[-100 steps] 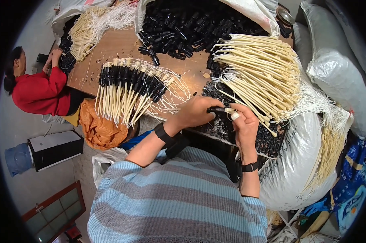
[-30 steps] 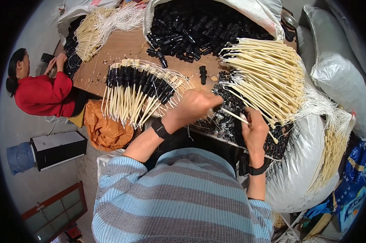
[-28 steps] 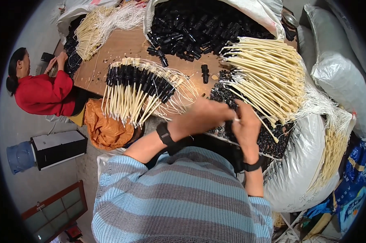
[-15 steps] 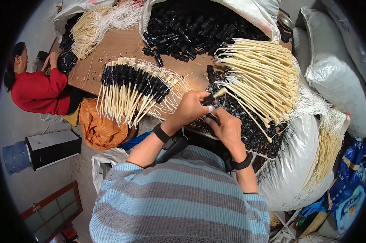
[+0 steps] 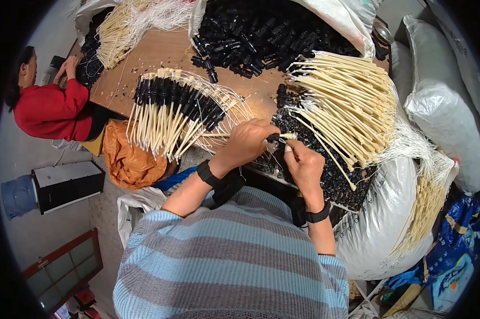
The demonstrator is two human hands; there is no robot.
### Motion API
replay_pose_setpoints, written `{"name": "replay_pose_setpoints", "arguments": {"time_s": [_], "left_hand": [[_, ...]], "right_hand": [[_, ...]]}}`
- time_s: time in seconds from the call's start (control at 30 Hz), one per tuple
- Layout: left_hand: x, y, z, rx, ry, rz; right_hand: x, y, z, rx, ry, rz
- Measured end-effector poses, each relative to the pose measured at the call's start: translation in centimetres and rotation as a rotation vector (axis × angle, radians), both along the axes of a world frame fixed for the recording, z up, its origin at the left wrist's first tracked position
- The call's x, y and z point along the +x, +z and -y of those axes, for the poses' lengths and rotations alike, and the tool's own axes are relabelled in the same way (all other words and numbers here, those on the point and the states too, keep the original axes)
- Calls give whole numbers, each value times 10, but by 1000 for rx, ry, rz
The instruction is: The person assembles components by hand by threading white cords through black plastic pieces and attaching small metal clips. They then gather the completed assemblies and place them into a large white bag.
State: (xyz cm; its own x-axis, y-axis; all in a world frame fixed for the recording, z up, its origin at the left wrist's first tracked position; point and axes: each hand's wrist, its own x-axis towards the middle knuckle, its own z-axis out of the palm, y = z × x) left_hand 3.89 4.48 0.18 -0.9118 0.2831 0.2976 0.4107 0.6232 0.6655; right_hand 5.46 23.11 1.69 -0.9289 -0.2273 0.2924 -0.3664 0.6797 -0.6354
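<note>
Over the table's near edge, my left hand is closed around a black plastic fitting. A cream rod sticks out on the left side of this hand, and a pale yellowish end shows past the fitting on the right. My right hand is closed just beside it, thumb and forefinger pinching a thin white string near that end. To the left lies a fanned row of cream rods with black fittings on them. A large bundle of bare cream rods lies to the right.
A heap of black fittings spills from a white sack at the back. Small black pieces cover the table's right front. Full white sacks stand at the right. A person in red works at the far left, near an orange bag.
The pale end has dropped from pointing up right to lying nearly level. A rod now shows left of my left hand, and my right hand has shifted slightly right with the string pinched.
</note>
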Motion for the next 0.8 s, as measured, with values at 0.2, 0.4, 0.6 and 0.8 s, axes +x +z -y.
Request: {"name": "replay_pose_setpoints", "arguments": {"time_s": [0.2,0.4,0.6,0.8], "left_hand": [[3,-3,-2,-36,-107,147],[2,21,-4,128,-241,492],[0,11,-8,184,-88,-82],[7,13,-1,398,-201,-61]], "right_hand": [[-1,-6,2,-15,104,23],[4,0,-1,-59,251,111],[8,-5,2,15,131,22],[9,2,2,-225,168,155]]}}
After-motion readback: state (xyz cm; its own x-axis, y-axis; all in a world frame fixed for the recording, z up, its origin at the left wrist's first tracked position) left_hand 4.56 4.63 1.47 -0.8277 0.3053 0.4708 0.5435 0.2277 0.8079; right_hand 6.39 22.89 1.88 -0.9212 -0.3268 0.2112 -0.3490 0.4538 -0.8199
